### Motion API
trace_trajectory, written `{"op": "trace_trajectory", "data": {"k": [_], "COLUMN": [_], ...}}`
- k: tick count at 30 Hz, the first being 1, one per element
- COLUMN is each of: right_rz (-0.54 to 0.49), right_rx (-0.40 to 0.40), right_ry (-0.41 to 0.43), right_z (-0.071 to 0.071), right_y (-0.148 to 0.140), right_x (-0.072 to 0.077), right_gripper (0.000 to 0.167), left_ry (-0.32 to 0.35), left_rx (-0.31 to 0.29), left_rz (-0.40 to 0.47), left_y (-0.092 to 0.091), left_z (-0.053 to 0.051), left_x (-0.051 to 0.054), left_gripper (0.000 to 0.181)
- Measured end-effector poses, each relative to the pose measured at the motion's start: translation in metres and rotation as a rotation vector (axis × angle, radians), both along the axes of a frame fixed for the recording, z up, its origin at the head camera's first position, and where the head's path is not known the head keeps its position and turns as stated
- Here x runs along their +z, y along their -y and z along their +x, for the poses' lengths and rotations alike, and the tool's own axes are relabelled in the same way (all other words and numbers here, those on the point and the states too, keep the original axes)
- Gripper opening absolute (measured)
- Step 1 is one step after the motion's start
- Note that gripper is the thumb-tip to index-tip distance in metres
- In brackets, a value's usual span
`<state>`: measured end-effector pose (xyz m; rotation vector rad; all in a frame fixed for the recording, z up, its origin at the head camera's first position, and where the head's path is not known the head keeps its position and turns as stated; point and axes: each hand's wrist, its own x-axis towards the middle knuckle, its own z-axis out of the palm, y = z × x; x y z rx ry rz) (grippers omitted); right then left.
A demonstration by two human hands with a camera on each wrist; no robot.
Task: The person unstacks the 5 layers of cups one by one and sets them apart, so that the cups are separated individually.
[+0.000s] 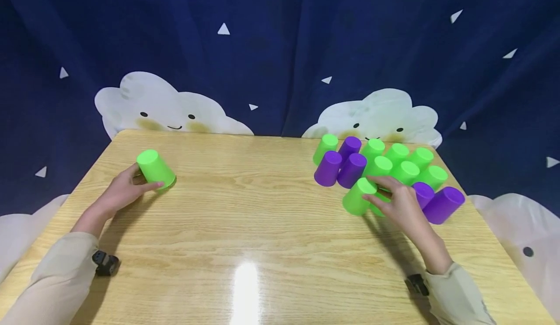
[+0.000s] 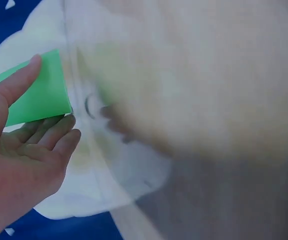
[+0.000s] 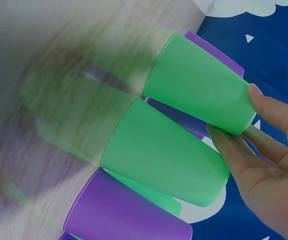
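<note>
On the left of the table, my left hand [image 1: 124, 189] holds an upside-down green cup [image 1: 155, 170] from its near side, the cup tilted. In the left wrist view the thumb lies along one side of that cup [image 2: 41, 92], with the fingers on the other. At the right, my right hand [image 1: 401, 206] pinches the narrow end of another upside-down green cup [image 1: 356, 201] between thumb and fingers. In the right wrist view this cup [image 3: 196, 82] is beside a second green cup [image 3: 166, 155] and a purple cup [image 3: 128, 210].
Several upside-down green cups [image 1: 397, 154] and purple cups [image 1: 328, 169] stand in close rows behind and beside my right hand. The wooden table [image 1: 245, 208] reaches back to a dark blue curtain [image 1: 262, 38] with clouds. Glare marks the table's near middle.
</note>
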<state>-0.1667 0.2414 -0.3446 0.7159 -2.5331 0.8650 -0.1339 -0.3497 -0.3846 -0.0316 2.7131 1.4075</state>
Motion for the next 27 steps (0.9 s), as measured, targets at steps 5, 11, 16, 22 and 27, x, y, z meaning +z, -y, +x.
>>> {"op": "trace_trajectory", "data": {"k": [5, 11, 16, 22, 27], "right_rz": [-0.001, 0.002, 0.000, -0.003, -0.001], "right_rx": [-0.011, -0.014, -0.014, -0.012, -0.015], "right_ry": [0.010, -0.003, -0.007, -0.010, -0.028], "right_z": [0.001, 0.001, 0.001, 0.001, 0.001], "right_y": [-0.001, 0.000, 0.003, 0.003, 0.002], "right_x": [0.000, -0.001, -0.001, -0.002, -0.002], "right_gripper": [0.043, 0.042, 0.042, 0.042, 0.043], "left_ry": [-0.001, -0.028, -0.052, -0.059, -0.074], "left_rx": [-0.034, -0.131, -0.229, -0.350, -0.445], "left_rz": [0.001, 0.042, 0.057, 0.081, 0.045], "left_y": [-0.026, -0.074, -0.115, -0.170, -0.224], "left_z": [-0.011, -0.025, -0.036, -0.050, -0.060], "left_x": [0.015, 0.027, 0.031, 0.028, 0.024], "left_gripper": [0.081, 0.074, 0.077, 0.075, 0.068]}}
